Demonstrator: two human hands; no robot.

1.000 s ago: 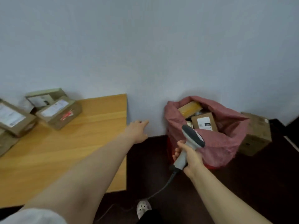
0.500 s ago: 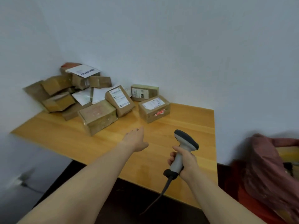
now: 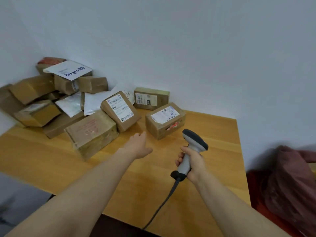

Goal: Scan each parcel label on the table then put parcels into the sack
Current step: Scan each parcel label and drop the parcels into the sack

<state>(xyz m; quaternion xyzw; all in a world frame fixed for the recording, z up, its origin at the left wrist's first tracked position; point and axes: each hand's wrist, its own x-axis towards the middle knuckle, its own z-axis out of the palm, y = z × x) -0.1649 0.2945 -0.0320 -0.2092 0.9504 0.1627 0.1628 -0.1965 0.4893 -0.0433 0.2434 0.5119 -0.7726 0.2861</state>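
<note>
Fingers point(image 3: 179, 161) of the right hand point(image 3: 195, 162) are curled tight round the grey handle of the scanner point(image 3: 190, 150), just right of the frame centre. The dark head of the scanner points up and to the left, toward the near box point(image 3: 165, 119). A dark cable point(image 3: 174, 185) hangs from the handle and runs down to the bottom edge.

The left hand point(image 3: 138, 147) is at the centre, with fingers straight and relaxed; it holds nothing. It reaches over the table point(image 3: 213, 168), between the big box point(image 3: 92, 132) and the near box, close to both. I cannot tell if it touches the wood.

The near box lies flat with a white label on top and a red sticker on its front side. Left of it, the tilted box point(image 3: 120, 110) leans on the big box, its label facing up. Behind these two, the back box point(image 3: 151, 98) stands by the wall point(image 3: 188, 48) with a label on its front.

At the left, a pile point(image 3: 32, 100) of brown boxes fills the corner, with white mailers point(image 3: 92, 103) between them and a white bag point(image 3: 68, 70) printed "Deeyeo" on top.

The red sack point(image 3: 290, 185) stands off the table at the lower right edge. Its mouth is cut by the frame, so its content is not clear.
</note>
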